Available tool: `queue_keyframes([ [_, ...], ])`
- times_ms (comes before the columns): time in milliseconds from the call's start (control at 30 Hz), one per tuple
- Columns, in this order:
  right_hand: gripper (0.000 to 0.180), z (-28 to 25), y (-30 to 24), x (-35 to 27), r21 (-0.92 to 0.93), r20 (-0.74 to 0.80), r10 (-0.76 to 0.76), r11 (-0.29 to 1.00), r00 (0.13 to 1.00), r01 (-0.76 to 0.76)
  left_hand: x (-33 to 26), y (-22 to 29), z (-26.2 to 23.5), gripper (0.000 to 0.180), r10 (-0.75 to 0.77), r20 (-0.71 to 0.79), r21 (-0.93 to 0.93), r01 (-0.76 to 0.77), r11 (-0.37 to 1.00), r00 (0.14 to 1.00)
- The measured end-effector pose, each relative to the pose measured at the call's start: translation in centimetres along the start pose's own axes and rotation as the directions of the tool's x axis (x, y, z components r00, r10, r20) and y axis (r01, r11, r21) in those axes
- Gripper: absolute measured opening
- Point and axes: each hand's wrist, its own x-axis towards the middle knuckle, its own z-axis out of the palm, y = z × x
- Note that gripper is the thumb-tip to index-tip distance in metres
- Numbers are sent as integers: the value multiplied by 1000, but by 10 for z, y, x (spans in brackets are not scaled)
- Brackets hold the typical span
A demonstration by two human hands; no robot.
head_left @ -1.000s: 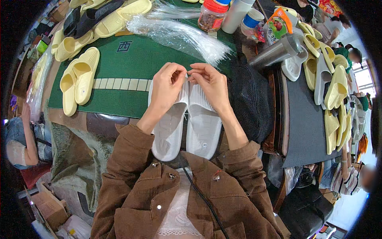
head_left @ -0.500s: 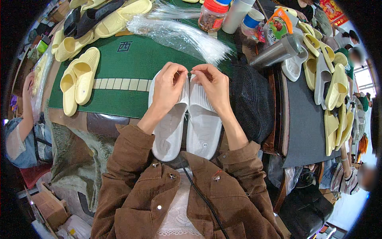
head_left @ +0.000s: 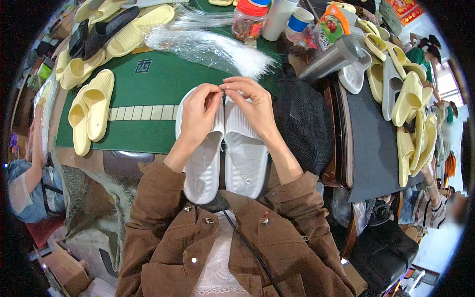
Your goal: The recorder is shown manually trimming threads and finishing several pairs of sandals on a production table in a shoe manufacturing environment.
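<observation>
White slippers (head_left: 203, 171) — one pair, side by side across the green mat's (head_left: 133, 89) near edge, presumably so both toes stay within reach. Yellow slippers (head_left: 101, 111): near the mat's left edge. Left hand (head_left: 198, 111): fingertips pinched. Right hand (head_left: 253, 106): likewise, close against it — anything held, cannot tell.

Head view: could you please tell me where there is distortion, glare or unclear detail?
Head view: black corners surround the fisheye picture, which bends straight edges near its rim; head view: bright glints show on the clear plastic strands and metal tumbler; head view: the white slippers look fairly sharp, but fine detail between the left hand and right hand is too small to tell.
</observation>
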Motion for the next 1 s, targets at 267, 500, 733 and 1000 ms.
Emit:
queue_keyframes([
  [267, 12, -5, -3, -1, 306, 8, 128, 944, 992, -124, 3, -1, 3, 6, 43, 36, -15, -43, 999, 998],
  [500, 34, 2, 3, -4, 25, 64, -116, 993, 991, 114, 0, 0, 1, 9, 52, 18, 62, -53, 997, 998],
  [733, 34, 2, 7, -4, 56, 139, -93, 995, 986, 86, -2, -4, -2, 8, 33, 86, 125, -44, 991, 996],
  [1000, 35, -32, -47, -10, 509, -20, 276, 830, 961, -228, 0, 3, 2, 11, 29, 118, 55, -35, 998, 993],
])
